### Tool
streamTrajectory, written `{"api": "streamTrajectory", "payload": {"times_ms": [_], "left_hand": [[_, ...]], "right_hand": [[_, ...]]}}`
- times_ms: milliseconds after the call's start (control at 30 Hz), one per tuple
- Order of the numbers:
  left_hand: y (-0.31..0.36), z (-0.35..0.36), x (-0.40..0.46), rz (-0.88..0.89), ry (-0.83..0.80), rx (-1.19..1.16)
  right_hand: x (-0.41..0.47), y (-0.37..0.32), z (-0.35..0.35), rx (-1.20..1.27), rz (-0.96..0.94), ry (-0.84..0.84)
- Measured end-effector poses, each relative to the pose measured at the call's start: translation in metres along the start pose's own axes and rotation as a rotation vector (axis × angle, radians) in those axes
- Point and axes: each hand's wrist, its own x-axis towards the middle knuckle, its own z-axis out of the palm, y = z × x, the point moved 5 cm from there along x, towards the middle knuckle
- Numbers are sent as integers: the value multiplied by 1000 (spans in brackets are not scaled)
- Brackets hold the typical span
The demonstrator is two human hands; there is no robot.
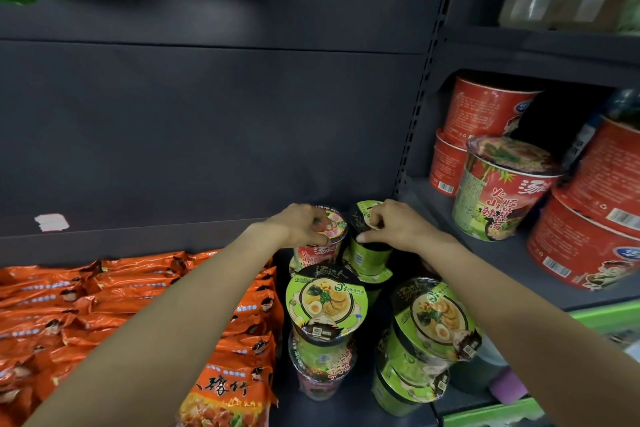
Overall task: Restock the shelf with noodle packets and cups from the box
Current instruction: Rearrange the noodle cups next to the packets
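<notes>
A: Two hands top the rear stacks; the left hand (304, 224) clamps the red round foil-lidded noodle cup (325, 236), the right hand (391, 224) pinches the green black-lidded noodle cup (367, 243).

B: Probably stacked to save depth on the dark grey metal shelf (207, 239); flat orange noodle packets (104, 302) lie alongside.

Noodle packets (86, 305) stacked at left, noodle cups (325, 308) just right of them — bigger bowls (498, 184) on the adjoining shelf (519, 253), far right.
</notes>
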Motion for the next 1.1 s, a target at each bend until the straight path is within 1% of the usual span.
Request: {"api": "streamTrajectory", "payload": {"times_ms": [67,267,433,533,700,867,1000,1100], "left_hand": [[-1,0,0,-3,2,2],[-2,1,0,-4,0,3],[0,1,2,2,-3,14],[0,0,2,-3,0,8],[0,0,1,4,5,2],[1,1,0,2,10,2],[-1,2,0,-1,15,-27],[0,2,-1,-1,15,-45]], "right_hand": [[1,-2,2,-41,-29,14],[4,11,-4,-82,5,-69],[3,3,5,-93,-29,-20],[3,8,3,-64,-52,-52],[2,14,-6,-25,-7,-29],[0,6,-3,1,-69,18],[3,11,-5,-11,-44,-29],[5,11,-4,-29,-36,-23]]}}
